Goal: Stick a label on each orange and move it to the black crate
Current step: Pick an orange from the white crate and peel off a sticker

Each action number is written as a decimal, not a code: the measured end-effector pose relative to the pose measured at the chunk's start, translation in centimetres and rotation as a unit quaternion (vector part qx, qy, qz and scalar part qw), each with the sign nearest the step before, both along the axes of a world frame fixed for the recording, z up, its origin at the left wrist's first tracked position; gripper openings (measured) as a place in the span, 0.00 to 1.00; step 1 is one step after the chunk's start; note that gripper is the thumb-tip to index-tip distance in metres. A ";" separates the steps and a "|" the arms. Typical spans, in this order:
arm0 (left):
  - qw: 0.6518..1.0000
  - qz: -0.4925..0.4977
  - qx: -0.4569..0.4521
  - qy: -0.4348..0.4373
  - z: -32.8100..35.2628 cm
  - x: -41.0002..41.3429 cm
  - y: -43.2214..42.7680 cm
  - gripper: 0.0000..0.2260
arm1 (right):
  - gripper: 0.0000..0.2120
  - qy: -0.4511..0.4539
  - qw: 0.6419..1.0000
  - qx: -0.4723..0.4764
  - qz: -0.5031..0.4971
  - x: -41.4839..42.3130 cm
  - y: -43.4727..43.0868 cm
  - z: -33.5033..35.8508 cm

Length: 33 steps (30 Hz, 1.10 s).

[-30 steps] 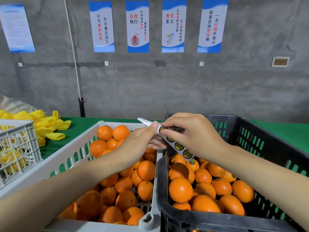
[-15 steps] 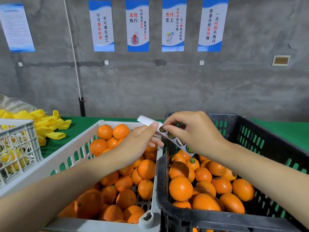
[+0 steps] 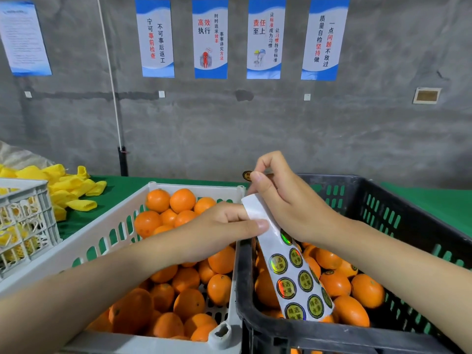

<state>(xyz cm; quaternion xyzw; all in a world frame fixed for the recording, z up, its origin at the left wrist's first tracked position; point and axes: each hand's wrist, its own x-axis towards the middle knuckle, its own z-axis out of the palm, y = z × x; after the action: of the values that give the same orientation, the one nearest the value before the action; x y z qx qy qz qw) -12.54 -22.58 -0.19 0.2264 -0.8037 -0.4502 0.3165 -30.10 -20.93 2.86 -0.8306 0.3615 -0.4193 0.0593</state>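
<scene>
Right hand (image 3: 288,200): thumb and forefinger pinch one round label (image 3: 247,175). Left hand (image 3: 217,231): pinches the label strip (image 3: 293,277) near its top; strip hangs over oranges (image 3: 334,283) in the black crate (image 3: 383,205). White crate (image 3: 122,215) alongside holds more.

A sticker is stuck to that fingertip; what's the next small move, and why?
Probably lower the right hand to an orange in the white crate and press the label onto it. The label is already off the label strip, which the left hand holds, and neither hand has an orange.
</scene>
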 end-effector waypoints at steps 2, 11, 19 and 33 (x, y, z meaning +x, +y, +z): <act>1.000 0.009 -0.008 0.015 -0.2 0.2 -0.3 0.09 | 0.07 0.015 0.999 -0.008 -0.029 -0.1 -0.3 -0.2; 0.990 0.122 0.008 0.067 0.2 0.9 -2.3 0.17 | 0.06 0.013 0.998 0.037 -0.059 -0.7 -0.9 -0.2; 0.866 0.192 -0.175 -0.428 -5.1 5.6 -7.6 0.14 | 0.05 0.042 0.996 0.073 -0.023 -0.7 -0.5 -0.3; 0.759 0.160 -0.254 -0.578 -9.6 0.5 -10.2 0.18 | 0.04 0.095 0.993 0.065 -0.010 -0.6 -0.8 -0.9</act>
<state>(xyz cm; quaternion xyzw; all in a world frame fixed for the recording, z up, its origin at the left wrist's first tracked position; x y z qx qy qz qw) -12.02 -32.83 -9.84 0.4800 -0.8711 0.0439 -0.0945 -30.75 -21.73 1.97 -0.8575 0.3999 -0.3151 0.0742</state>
